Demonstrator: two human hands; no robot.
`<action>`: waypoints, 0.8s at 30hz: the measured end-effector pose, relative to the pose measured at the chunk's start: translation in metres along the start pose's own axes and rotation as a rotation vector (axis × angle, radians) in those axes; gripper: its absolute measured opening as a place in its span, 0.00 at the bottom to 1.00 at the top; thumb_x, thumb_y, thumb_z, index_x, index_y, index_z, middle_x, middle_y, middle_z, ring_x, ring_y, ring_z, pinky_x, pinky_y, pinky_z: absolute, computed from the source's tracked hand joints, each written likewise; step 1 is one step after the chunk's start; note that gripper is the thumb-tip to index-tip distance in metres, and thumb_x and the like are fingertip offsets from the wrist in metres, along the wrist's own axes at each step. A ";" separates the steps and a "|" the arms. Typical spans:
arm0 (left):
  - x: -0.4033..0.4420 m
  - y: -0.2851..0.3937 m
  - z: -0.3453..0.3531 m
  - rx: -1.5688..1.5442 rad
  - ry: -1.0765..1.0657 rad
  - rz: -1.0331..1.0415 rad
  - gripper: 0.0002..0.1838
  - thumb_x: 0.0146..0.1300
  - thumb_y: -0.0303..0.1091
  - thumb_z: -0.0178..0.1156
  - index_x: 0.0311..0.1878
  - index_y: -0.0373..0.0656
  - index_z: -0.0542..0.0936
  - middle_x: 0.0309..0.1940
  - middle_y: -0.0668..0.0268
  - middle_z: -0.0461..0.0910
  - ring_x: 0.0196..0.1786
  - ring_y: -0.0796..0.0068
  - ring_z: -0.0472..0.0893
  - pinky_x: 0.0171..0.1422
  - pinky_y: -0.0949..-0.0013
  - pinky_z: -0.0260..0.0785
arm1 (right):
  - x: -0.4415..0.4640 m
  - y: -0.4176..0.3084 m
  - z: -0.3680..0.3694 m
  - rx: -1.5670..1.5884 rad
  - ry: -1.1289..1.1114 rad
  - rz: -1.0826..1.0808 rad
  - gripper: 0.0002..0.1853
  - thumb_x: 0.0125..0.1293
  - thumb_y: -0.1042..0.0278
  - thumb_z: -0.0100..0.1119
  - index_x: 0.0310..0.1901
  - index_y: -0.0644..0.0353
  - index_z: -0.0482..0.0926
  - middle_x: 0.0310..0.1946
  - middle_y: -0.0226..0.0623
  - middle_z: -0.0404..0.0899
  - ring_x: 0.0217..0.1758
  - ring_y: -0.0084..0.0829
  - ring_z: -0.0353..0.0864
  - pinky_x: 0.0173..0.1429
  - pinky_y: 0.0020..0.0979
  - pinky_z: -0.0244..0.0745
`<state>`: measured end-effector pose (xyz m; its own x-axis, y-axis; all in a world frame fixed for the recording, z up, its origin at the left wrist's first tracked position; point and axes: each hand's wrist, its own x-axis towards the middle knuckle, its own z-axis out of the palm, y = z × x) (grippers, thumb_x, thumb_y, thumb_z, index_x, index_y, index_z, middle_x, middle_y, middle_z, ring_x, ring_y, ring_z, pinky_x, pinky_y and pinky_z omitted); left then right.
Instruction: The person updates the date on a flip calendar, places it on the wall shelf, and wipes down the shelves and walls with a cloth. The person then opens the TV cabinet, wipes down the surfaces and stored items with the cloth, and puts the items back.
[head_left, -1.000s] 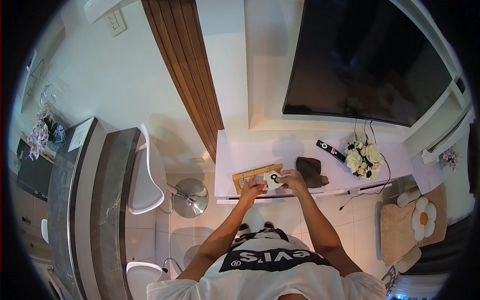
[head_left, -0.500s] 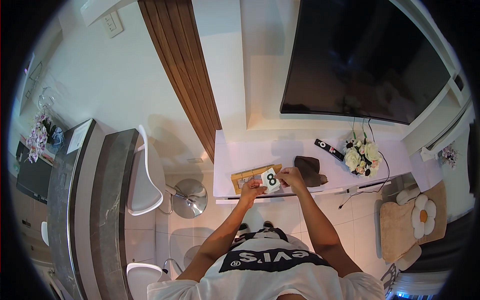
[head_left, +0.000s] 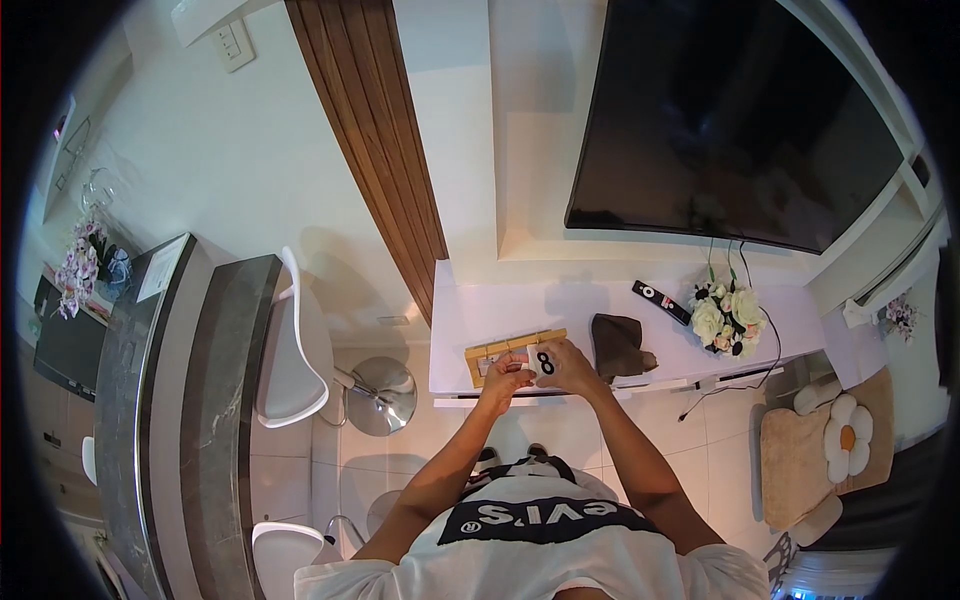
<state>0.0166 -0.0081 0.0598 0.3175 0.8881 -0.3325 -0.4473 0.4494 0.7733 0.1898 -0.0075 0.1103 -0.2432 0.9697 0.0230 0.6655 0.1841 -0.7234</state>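
Note:
Between my two hands, above the front edge of the white console, are white number cards [head_left: 543, 363], the top one showing a black 8. My left hand [head_left: 507, 380] pinches the cards from the left. Closed around their right side is my right hand [head_left: 570, 368], its fingers partly covering them. Just behind the hands a yellow wooden frame with small hooks [head_left: 487, 355] lies on the console; my left hand hides part of it. A dark brown cloth pouch [head_left: 617, 343] rests to the right of my right hand.
On the white console [head_left: 455, 300] are a black remote [head_left: 661, 302], a bunch of white flowers [head_left: 725, 318] and a black cable [head_left: 735, 385]. A large television [head_left: 730, 120] hangs above. White bar stools [head_left: 295, 350] and a dark counter [head_left: 215, 400] stand to the left.
My right hand has shifted slightly left and wrapped round the cards. The cards, fanned apart before, now look squared together. My left hand has barely moved.

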 end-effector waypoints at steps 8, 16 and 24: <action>0.002 -0.002 -0.004 0.088 0.074 -0.004 0.15 0.50 0.14 0.60 0.41 0.38 0.73 0.34 0.61 0.77 0.35 0.70 0.81 0.37 0.70 0.77 | 0.009 0.013 -0.022 0.624 -0.261 0.326 0.24 0.47 0.77 0.69 0.49 0.69 0.77 0.41 0.38 0.81 0.40 0.25 0.80 0.47 0.25 0.75; -0.004 -0.003 0.017 -0.189 0.062 0.032 0.26 0.54 0.11 0.52 0.55 0.40 0.60 0.43 0.51 0.73 0.45 0.53 0.80 0.48 0.49 0.80 | 0.010 0.018 -0.042 0.885 -0.343 0.477 0.20 0.54 0.79 0.64 0.51 0.71 0.75 0.41 0.40 0.80 0.41 0.28 0.82 0.48 0.28 0.79; -0.008 0.004 0.023 -0.214 0.060 -0.038 0.33 0.54 0.13 0.56 0.61 0.40 0.55 0.44 0.55 0.72 0.43 0.58 0.81 0.44 0.52 0.81 | 0.007 0.019 -0.032 0.859 -0.322 0.473 0.20 0.54 0.78 0.64 0.49 0.72 0.76 0.40 0.39 0.80 0.39 0.27 0.82 0.44 0.27 0.79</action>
<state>0.0317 -0.0150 0.0783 0.2895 0.8716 -0.3956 -0.6055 0.4868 0.6296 0.2238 0.0079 0.1187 -0.3495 0.8006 -0.4866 0.0443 -0.5047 -0.8622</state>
